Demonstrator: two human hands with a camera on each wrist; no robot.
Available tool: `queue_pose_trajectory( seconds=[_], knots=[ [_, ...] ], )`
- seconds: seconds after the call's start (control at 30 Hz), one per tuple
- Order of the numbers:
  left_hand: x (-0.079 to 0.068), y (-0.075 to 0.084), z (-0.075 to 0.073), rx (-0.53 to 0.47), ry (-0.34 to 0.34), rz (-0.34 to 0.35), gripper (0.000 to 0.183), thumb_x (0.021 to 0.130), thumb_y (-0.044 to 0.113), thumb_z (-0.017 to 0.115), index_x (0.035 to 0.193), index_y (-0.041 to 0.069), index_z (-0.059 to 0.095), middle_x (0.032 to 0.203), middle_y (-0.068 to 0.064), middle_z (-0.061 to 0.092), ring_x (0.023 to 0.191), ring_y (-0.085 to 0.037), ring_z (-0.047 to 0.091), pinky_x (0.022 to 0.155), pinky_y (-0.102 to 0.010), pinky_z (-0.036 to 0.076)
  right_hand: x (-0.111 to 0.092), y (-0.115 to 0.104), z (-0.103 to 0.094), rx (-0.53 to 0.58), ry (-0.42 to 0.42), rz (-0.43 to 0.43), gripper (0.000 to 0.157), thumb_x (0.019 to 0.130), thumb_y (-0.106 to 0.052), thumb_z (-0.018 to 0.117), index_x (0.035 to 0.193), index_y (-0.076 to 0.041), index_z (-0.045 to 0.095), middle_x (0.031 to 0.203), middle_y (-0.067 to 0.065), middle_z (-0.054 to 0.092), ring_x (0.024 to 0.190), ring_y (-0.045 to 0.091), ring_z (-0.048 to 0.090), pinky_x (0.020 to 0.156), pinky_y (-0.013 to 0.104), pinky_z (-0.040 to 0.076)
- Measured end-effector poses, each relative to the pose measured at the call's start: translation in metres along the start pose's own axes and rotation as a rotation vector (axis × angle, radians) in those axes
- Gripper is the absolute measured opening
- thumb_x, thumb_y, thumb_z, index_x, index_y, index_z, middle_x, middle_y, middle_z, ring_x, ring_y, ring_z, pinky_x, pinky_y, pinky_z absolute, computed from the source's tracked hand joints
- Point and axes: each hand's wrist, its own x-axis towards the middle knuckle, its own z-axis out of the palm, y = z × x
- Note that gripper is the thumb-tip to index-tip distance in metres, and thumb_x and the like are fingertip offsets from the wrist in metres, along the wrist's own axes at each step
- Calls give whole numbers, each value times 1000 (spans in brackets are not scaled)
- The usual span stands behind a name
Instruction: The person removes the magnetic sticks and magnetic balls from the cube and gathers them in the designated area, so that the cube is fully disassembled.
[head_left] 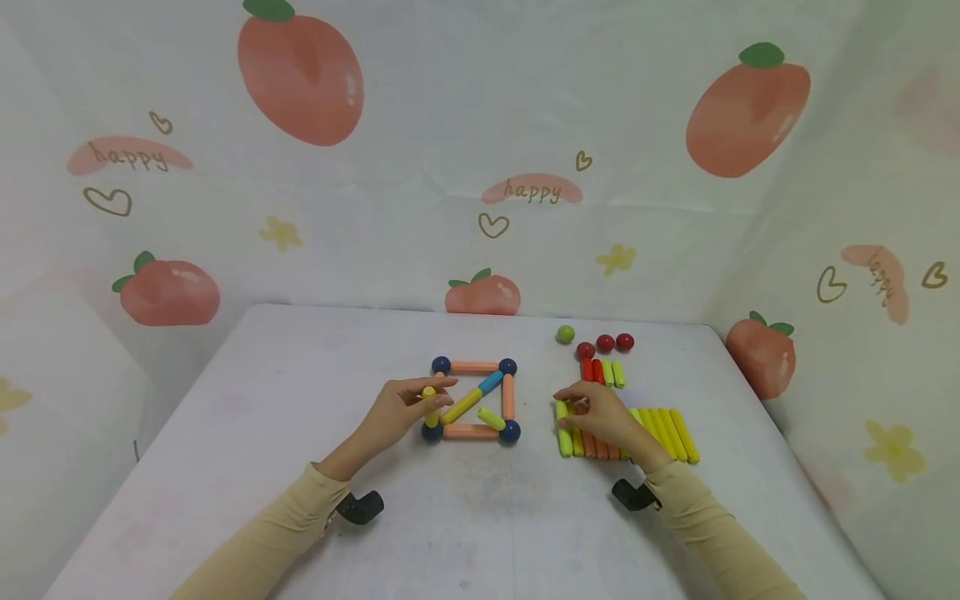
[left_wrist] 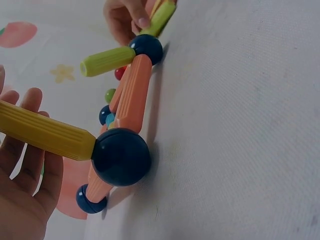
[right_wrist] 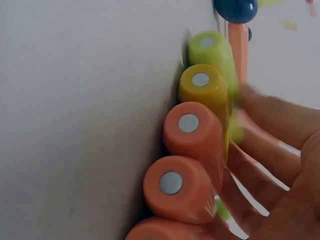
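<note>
In the head view, my left hand (head_left: 405, 408) is beside an upright yellow rod (head_left: 431, 408) on the near-left blue ball (head_left: 432, 432). Its fingers look loosely extended behind the rod (left_wrist: 47, 132) in the left wrist view. Blue balls and salmon rods (head_left: 470, 432) form a square frame, crossed by a yellow-and-blue diagonal (head_left: 465, 405). A short lime rod (head_left: 491, 417) slants up from the near-right ball (head_left: 510, 431). My right hand (head_left: 603, 414) pinches a longer lime rod (head_left: 564, 437) at the left end of a row; the far fingertips are partly hidden.
Salmon rods (right_wrist: 187, 130) and yellow rods (head_left: 678, 433) lie side by side under and right of my right hand. Behind them are short red rods (head_left: 587, 369), short lime rods (head_left: 618, 373), red balls (head_left: 605, 342) and a green ball (head_left: 566, 334). A printed cloth hangs behind.
</note>
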Motion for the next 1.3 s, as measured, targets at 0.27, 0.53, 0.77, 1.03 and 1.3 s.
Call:
queue_pose_trajectory(
  seconds=[0.27,0.53,0.77,1.03,1.3],
  knots=[
    [1,-3,0,1,-5,5,39,95,28,66,129,9,66,103,-8,77,95,-4,63,76,-19,49,-1,0,-1,-35,-23,-23,35,85,-19,78,118,-11,71,116,7,67,96,21,53,84,32,46],
    [-6,-8,2,98,-32,-3,43,97,29,62,136,11,59,107,-6,74,97,-9,63,83,-21,50,-1,-31,8,67,-7,-134,35,92,-19,70,125,-8,66,121,11,69,114,30,61,101,51,50],
    [-14,-17,1,184,-24,37,32,95,21,67,125,12,64,110,-2,72,102,-15,65,90,-25,54,10,-68,32,149,-124,-351,35,96,-19,64,130,-9,64,121,10,71,107,23,65,93,35,56],
    [-19,-23,-2,177,-35,61,6,93,17,68,93,17,62,120,-4,72,105,-18,67,89,-26,56,27,-72,48,66,-210,-410,35,92,-16,69,127,-13,68,110,-1,74,93,7,65,87,20,55],
    [-18,-24,-3,158,0,96,7,91,15,71,98,14,68,115,-5,73,99,-13,67,83,-24,56,28,-71,56,134,-72,-332,31,89,-13,74,119,-12,68,107,1,71,95,15,63,81,21,55]
  ],
)
